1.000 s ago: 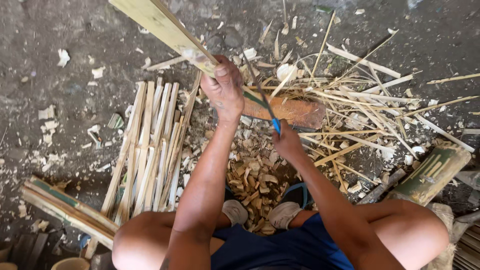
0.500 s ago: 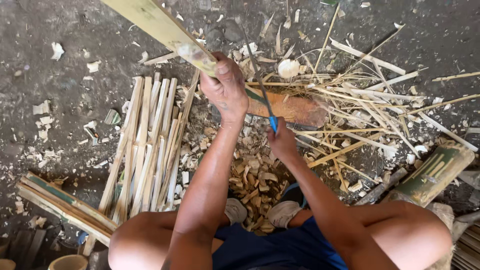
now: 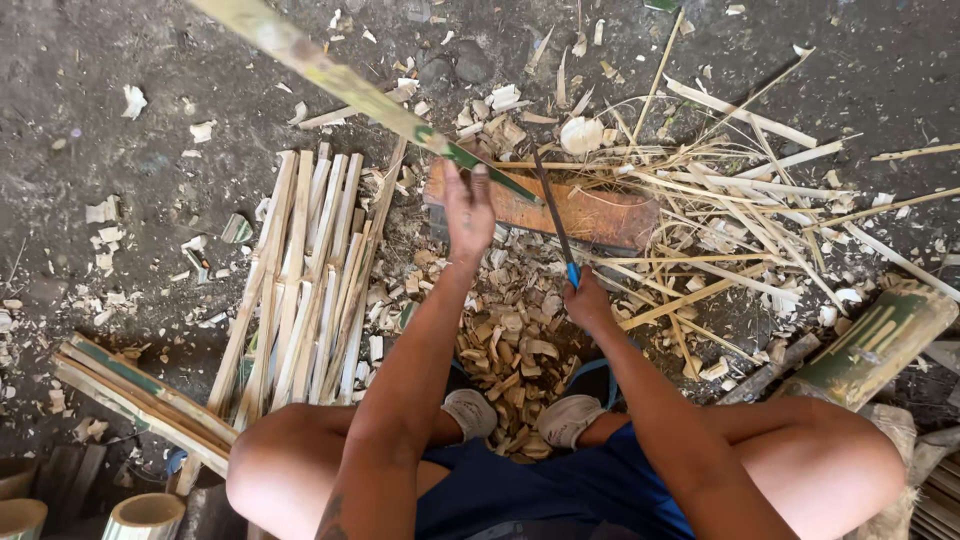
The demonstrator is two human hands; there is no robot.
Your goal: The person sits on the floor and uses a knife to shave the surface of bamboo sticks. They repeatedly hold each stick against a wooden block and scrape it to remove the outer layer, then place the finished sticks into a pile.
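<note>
Bamboo strip (image 3: 340, 80), long and green-edged, slants from the ground's far-left corner down onto a wooden block (image 3: 590, 212), the left hand (image 3: 468, 210) closed around its lower end, the right hand (image 3: 588, 302) fisted on a blue-handled knife (image 3: 556, 222) just beside it.

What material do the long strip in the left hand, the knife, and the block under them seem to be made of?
Strip in the left hand: probably bamboo, with green skin and a pale split face.
Knife in the right hand: dark, thin blade, likely metal; the blue handle may be plastic, but that is unsure.
Block: looks like reddish-brown wood, rough and worn.
</note>
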